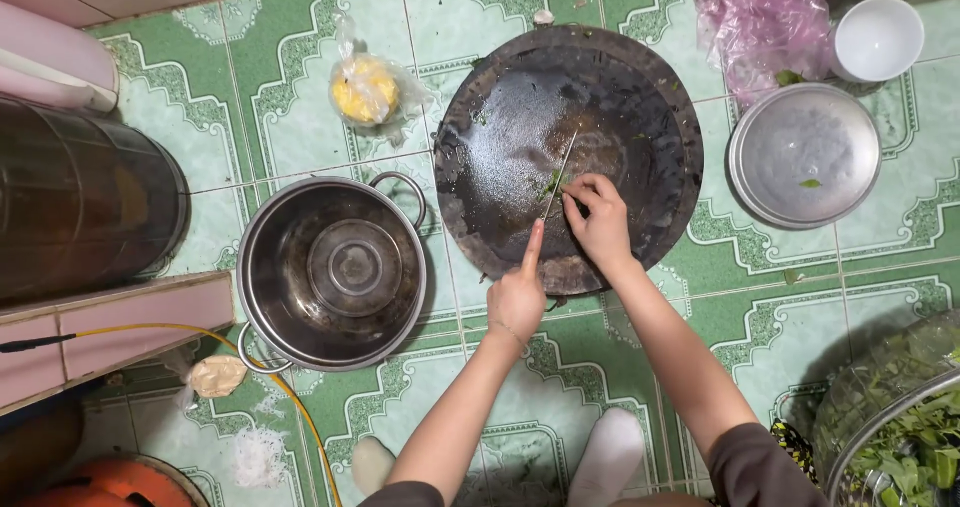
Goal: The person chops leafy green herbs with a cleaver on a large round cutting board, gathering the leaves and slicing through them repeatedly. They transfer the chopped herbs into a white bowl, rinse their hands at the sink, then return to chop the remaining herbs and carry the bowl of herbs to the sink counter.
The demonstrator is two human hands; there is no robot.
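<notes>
Green patterned floor tiles (300, 117) carry everything, and the work is done low on the floor. Going left to right: a dark metal drum (80, 207), a steel pot (333, 270) with its lid lying inside, a small bag of something yellow (367, 89), then the round dark chopping board (568, 157).

On the board, the left hand (518, 302) closes around a knife (560, 174) handle, forefinger stretched along the blade's back. The right hand (600, 222) pinches a small bunch of green herbs (550, 184) against the wet wood, fingertips bent close beside the blade.

To cut well, those fingertips should probably stay tucked back, and the point kept low, since the board looks slick.

Farther right sit a steel dish (803, 155), a white bowl (878, 39), a pink plastic bag (760, 17) and a basket of greens (900, 427).
</notes>
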